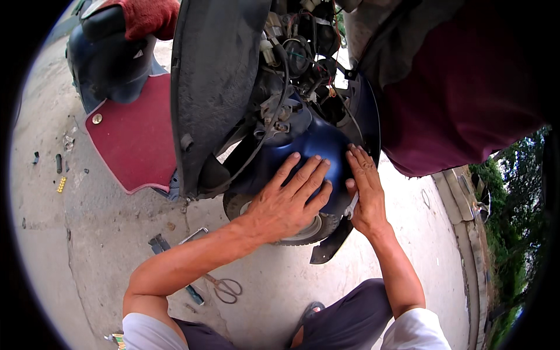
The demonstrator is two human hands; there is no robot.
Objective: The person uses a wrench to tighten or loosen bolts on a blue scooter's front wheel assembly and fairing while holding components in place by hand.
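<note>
Both the left hand (287, 203), fingers spread, and the right hand (368, 195), fingers straight and close together, lie on the blue fender (324, 143); the right also holds a wrench (351, 207) against its palm. Beneath sits a wheel (315, 233), ahead tangled wiring (299, 56), farthest off greenery (510, 181).

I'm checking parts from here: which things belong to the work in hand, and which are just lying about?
In the work:
- blue fender, left hand on it, right hand at its edge
- wrench, apparently tucked in the right palm

Apparently lying about, on the ground:
- scissors
- yellow strip
- black cylinder
</note>
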